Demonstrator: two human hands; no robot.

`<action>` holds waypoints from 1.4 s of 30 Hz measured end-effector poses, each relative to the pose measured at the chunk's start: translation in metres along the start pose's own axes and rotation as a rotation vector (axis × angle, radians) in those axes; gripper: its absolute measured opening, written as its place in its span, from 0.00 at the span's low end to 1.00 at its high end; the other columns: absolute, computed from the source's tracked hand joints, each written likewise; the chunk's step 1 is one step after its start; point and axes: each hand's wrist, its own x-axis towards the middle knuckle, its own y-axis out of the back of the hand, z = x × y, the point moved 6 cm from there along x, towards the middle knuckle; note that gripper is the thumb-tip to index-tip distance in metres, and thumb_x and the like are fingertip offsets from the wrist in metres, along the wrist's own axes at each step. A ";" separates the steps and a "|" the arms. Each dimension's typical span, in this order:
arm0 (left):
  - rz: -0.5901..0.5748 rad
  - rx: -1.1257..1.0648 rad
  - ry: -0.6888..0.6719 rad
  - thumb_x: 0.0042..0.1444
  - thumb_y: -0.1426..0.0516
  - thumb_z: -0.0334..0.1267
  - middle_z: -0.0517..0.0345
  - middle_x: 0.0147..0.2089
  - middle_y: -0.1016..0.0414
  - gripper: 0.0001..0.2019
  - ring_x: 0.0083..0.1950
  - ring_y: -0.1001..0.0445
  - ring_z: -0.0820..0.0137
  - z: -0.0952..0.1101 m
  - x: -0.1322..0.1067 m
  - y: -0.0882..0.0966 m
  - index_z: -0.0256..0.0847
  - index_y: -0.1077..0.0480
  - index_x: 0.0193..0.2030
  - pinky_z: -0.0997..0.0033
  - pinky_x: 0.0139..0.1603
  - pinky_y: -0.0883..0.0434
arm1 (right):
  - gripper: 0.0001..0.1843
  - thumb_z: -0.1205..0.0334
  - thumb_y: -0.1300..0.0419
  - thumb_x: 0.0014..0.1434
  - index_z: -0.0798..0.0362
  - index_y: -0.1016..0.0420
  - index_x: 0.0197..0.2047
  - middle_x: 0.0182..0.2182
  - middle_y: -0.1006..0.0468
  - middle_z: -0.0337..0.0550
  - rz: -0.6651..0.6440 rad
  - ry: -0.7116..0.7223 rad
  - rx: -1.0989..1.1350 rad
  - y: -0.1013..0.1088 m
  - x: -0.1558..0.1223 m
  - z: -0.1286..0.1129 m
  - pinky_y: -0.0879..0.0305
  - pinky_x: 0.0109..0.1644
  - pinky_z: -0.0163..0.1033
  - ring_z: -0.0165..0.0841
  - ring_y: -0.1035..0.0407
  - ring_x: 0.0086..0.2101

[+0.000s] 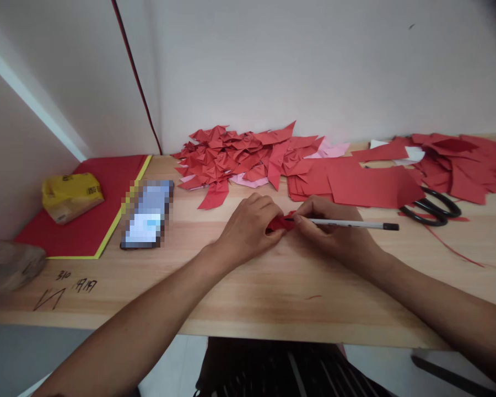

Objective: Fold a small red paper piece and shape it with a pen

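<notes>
Between my two hands is a small piece of red paper, mostly covered by fingers. My left hand is closed on its left side. My right hand is closed round a slim pen with a pale barrel and a black end. The pen lies nearly level, its dark tip at the red paper. My right fingertips also meet the paper's right edge; whether they grip it I cannot tell. Just beyond my hands lies a pile of folded red paper pieces, with some pink ones among them.
Flat red sheets and black-handled scissors lie right of the pile, with more red paper beyond. To the left are a phone, a yellow packet on a red folder, and a wrapped bundle. A wall stands behind.
</notes>
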 end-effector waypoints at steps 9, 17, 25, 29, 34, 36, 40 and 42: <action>0.002 0.003 -0.001 0.55 0.42 0.34 0.53 0.37 0.27 0.03 0.42 0.32 0.65 0.000 0.000 0.000 0.38 0.32 0.35 0.63 0.46 0.33 | 0.05 0.63 0.42 0.59 0.50 0.30 0.30 0.22 0.29 0.36 0.002 -0.006 0.008 0.000 0.000 0.000 0.46 0.22 0.33 0.26 0.42 0.20; 0.010 0.010 -0.010 0.55 0.42 0.34 0.53 0.37 0.27 0.03 0.42 0.32 0.65 0.000 0.000 0.000 0.38 0.32 0.34 0.63 0.46 0.33 | 0.05 0.63 0.42 0.59 0.50 0.30 0.31 0.22 0.29 0.35 0.010 -0.002 -0.005 -0.001 0.000 0.001 0.47 0.22 0.34 0.26 0.43 0.20; 0.011 0.020 -0.012 0.55 0.41 0.35 0.55 0.36 0.28 0.04 0.41 0.32 0.66 -0.004 0.000 -0.001 0.38 0.31 0.36 0.63 0.47 0.33 | 0.06 0.66 0.42 0.57 0.50 0.31 0.29 0.20 0.32 0.34 0.064 -0.024 -0.012 0.006 -0.001 -0.002 0.49 0.20 0.33 0.25 0.45 0.19; 0.012 0.027 -0.023 0.56 0.41 0.37 0.54 0.37 0.28 0.05 0.41 0.32 0.66 -0.005 -0.001 -0.002 0.38 0.30 0.37 0.63 0.48 0.34 | 0.05 0.67 0.42 0.57 0.50 0.31 0.29 0.21 0.32 0.34 0.071 -0.008 -0.015 0.006 0.000 -0.002 0.49 0.20 0.32 0.25 0.45 0.19; 0.016 0.035 -0.021 0.56 0.41 0.37 0.54 0.38 0.27 0.05 0.41 0.32 0.66 -0.006 -0.001 -0.003 0.38 0.30 0.37 0.63 0.48 0.34 | 0.05 0.66 0.42 0.58 0.50 0.31 0.30 0.20 0.32 0.34 0.060 -0.008 -0.007 0.005 -0.001 -0.001 0.50 0.19 0.33 0.24 0.47 0.18; 0.020 0.036 -0.022 0.56 0.41 0.37 0.54 0.38 0.27 0.05 0.42 0.32 0.66 -0.005 -0.001 -0.003 0.38 0.30 0.37 0.63 0.48 0.34 | 0.05 0.65 0.41 0.58 0.50 0.31 0.30 0.20 0.32 0.34 0.053 -0.005 -0.008 0.004 -0.001 -0.001 0.50 0.19 0.32 0.24 0.47 0.18; 0.024 0.038 -0.024 0.56 0.41 0.36 0.54 0.38 0.26 0.05 0.42 0.32 0.66 -0.004 -0.001 -0.002 0.38 0.30 0.37 0.63 0.48 0.34 | 0.04 0.66 0.41 0.58 0.50 0.30 0.31 0.21 0.31 0.34 0.043 0.009 -0.015 0.003 -0.001 0.000 0.49 0.20 0.32 0.24 0.45 0.19; 0.026 0.035 -0.025 0.56 0.41 0.36 0.54 0.38 0.26 0.05 0.42 0.32 0.66 -0.004 -0.001 -0.002 0.38 0.30 0.37 0.63 0.48 0.34 | 0.04 0.66 0.41 0.58 0.50 0.29 0.31 0.21 0.31 0.34 0.039 0.012 -0.017 0.002 -0.001 0.001 0.49 0.20 0.32 0.24 0.45 0.19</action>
